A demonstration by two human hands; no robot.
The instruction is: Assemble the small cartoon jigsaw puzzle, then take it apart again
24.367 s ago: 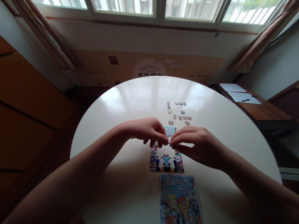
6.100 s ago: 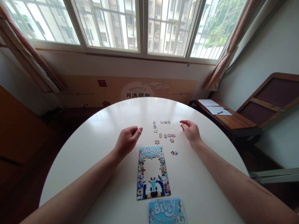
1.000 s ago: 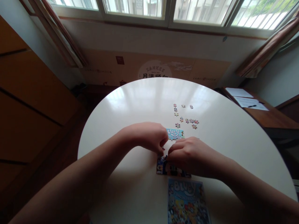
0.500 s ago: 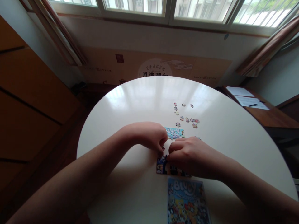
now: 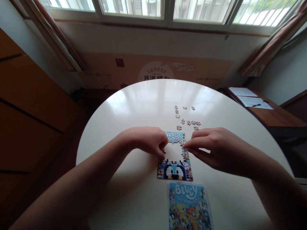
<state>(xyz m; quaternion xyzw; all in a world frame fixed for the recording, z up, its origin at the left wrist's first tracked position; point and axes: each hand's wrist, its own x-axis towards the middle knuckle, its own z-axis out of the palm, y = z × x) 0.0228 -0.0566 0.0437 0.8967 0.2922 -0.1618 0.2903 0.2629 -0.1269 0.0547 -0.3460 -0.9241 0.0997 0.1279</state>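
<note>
The puzzle point(image 5: 175, 172) lies on the counter point(image 5: 129, 107), with loose pieces point(image 5: 188, 122) toward the far edge. The left hand point(image 5: 153, 140) curls at its left side; the right hand point(image 5: 213, 145) is pinched narrow at its right. Holding anything? Can't tell.

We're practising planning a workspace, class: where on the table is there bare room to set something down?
The table is bare left of the loose pieces, beyond the left hand, and right of them, beyond the right hand. It's crowded around the puzzle, with the picture sheet just below.

curtains point(image 5: 268, 48) beside window point(image 5: 201, 11) | pen point(image 5: 256, 105) on papers point(image 5: 243, 92) | wooden side table point(image 5: 278, 116)
</note>
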